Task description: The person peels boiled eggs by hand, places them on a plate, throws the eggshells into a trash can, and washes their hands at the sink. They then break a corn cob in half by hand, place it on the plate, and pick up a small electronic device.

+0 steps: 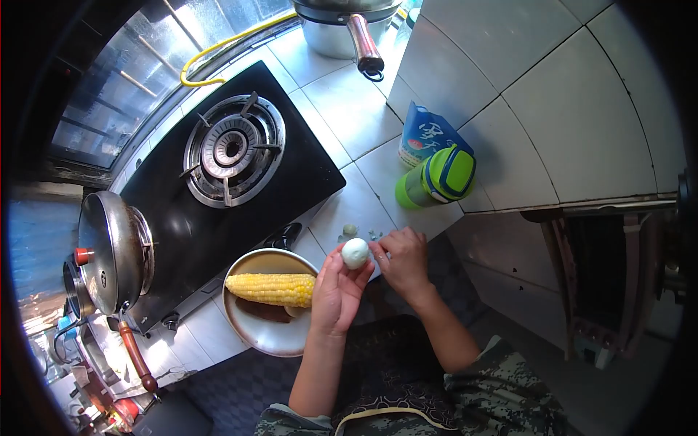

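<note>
A pale, smooth peeled egg (355, 253) rests in the fingers of my left hand (339, 296), which is closed around its underside. Just to its right is my right hand (404, 263), fingers curled and pinched together close to the egg. Whether a bit of shell is between those fingertips is too small to tell. Bits of eggshell (350, 230) lie on the white tiles beyond both hands. Left of my left hand, a metal plate (273, 341) holds a yellow corn cob (269, 289); a brownish piece beneath the cob is partly hidden.
A black gas stove (291, 171) fills the left of the counter, with a lidded pan (109, 251) on its near burner. A green-lidded bottle (436, 178) and a blue packet (429, 134) stand by the tiled wall. A pot (338, 36) stands at the back.
</note>
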Action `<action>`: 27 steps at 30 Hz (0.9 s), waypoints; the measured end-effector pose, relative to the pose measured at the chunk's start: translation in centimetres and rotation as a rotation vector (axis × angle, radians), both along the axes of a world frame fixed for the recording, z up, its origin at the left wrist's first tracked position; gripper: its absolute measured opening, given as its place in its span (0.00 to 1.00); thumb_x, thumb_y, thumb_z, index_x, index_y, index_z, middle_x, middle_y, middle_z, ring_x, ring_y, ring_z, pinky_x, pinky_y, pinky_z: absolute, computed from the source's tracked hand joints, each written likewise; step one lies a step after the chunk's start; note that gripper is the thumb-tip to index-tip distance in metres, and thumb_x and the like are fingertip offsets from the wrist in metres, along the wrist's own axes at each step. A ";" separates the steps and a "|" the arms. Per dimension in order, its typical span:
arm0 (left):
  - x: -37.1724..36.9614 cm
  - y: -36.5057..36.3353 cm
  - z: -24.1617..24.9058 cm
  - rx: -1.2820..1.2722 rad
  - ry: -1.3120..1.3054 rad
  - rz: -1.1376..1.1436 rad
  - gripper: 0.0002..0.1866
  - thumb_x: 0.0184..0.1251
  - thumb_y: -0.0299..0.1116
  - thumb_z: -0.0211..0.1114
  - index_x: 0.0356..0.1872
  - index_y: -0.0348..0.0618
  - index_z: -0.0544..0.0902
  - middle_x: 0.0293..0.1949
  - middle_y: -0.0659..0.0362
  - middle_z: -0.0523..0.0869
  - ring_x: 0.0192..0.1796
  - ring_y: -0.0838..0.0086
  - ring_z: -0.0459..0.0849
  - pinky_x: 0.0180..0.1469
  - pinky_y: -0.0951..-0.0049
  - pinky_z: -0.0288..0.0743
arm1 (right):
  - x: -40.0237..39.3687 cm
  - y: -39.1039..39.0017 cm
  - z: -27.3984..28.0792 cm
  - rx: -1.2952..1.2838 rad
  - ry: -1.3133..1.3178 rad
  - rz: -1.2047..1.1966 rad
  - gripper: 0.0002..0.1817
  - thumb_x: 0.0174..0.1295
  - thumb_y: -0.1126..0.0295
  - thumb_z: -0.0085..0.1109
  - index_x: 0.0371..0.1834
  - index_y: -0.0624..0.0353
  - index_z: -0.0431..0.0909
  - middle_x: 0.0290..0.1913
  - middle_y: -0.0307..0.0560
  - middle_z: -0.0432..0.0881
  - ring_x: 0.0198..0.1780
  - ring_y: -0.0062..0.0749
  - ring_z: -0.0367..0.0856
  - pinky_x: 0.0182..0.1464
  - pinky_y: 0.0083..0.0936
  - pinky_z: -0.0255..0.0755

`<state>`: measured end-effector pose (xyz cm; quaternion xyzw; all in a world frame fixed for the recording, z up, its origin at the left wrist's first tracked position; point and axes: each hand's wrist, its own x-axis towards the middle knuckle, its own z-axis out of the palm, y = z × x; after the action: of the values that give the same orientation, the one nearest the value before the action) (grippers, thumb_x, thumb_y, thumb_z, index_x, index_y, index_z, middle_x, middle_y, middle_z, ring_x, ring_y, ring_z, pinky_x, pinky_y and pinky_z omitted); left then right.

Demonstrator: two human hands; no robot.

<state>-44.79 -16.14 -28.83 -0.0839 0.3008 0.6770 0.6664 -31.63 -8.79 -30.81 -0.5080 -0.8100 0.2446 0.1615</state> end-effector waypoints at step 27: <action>-0.6 -0.4 1.2 0.214 1.766 -0.323 0.12 0.68 0.26 0.57 0.50 0.35 0.80 0.38 0.47 0.82 0.37 0.54 0.83 0.39 0.61 0.77 | -1.4 -4.6 2.4 -0.716 1.160 -0.474 0.17 0.62 0.70 0.65 0.51 0.63 0.74 0.44 0.40 0.79 0.40 0.19 0.81 0.36 0.16 0.77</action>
<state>-45.44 -16.55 -27.67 0.5719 0.6465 0.4174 0.2841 -32.99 -13.37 -28.40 -0.4802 -0.3320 0.6838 0.4377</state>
